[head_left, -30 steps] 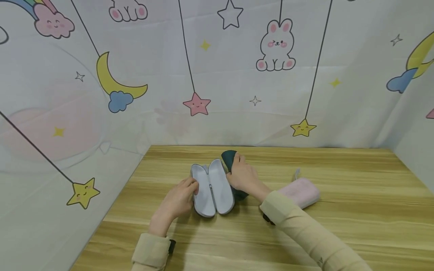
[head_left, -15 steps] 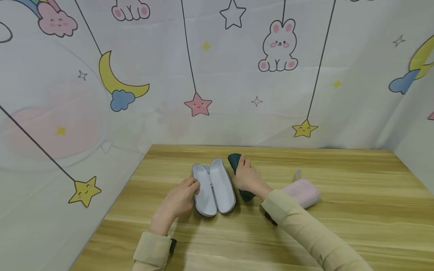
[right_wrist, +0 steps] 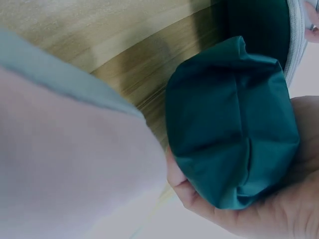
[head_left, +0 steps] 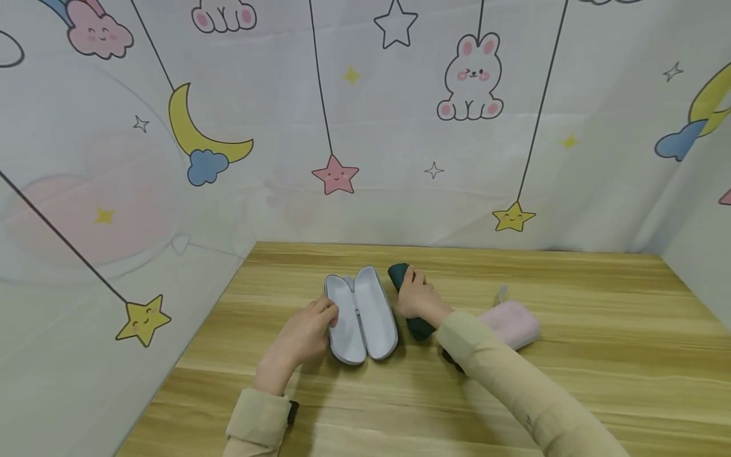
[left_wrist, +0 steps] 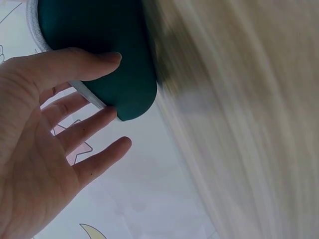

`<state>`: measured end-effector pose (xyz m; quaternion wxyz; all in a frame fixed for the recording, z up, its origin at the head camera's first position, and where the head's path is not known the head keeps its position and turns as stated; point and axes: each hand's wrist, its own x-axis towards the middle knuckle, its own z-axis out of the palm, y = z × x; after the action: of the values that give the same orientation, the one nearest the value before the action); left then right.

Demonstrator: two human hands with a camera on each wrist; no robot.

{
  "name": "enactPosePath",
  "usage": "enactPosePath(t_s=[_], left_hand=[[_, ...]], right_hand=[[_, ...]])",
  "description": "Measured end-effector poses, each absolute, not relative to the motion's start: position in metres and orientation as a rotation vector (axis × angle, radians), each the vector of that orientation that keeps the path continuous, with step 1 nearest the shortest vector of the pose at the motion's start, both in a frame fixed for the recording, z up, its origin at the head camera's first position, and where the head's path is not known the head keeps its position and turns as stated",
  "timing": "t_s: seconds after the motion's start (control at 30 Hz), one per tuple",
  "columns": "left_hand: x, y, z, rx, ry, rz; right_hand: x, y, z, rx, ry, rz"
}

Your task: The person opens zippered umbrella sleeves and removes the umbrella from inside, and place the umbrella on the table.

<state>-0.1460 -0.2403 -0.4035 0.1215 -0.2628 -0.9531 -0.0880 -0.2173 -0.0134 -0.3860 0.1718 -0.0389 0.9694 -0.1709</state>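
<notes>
An unzipped case [head_left: 378, 317], pale grey inside and dark green outside, lies spread in two halves on the wooden table. At its left half, my left hand [head_left: 304, 329] pinches the rim. The left wrist view shows the thumb on the green shell [left_wrist: 132, 82] and other fingers at the grey edge. Just right of the case, my right hand [head_left: 421, 300] grips a dark green folded umbrella [head_left: 419, 328] by its middle. Seamed, creased fabric shows at the umbrella's end [right_wrist: 232, 129] in the right wrist view. The palm and forearm hide part of it.
Behind my right forearm lies a pink case [head_left: 514, 322] with a grey loop [head_left: 502, 293], partly covered by the sleeve. It looms close in the right wrist view. A white printed cloth [head_left: 388, 209] hangs along the table's back edge.
My right hand has drawn the umbrella a little to the right, widening the gap from the spread case. My left hand keeps its place at the case's rim.
</notes>
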Motion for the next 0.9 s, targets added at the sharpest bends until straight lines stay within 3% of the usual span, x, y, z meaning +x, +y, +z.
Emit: enactPosePath(t_s=[0.9], left_hand=[[-0.1492,-0.2324,-0.4014,-0.73,-2.818,-0.299]], right_hand=[[-0.2249,-0.0124,-0.3853,-0.168,2.737,-0.33]])
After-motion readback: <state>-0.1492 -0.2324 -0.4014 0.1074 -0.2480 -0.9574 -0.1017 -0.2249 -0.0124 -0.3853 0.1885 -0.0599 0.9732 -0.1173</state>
